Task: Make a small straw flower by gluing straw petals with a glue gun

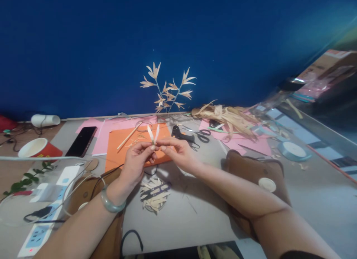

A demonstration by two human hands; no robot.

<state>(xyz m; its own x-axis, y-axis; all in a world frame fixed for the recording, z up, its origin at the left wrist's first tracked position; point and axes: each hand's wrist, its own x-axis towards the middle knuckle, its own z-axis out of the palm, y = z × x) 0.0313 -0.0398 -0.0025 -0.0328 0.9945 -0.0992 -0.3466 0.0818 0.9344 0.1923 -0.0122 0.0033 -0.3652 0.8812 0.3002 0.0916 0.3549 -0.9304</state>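
Bare forearms nearest: our left hand and right hand both pinch a small sprig of two pale dried-leaf blades.
We find it above the orange paper sheet: two blades joined, a heap of cut pale strips unused on the grey table, one finished leafy branch at the blue wall.

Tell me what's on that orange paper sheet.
A thin wooden stick and straw scraps lie on the orange paper sheet. The left hand and right hand, pinching a straw sprig, hide its right part.
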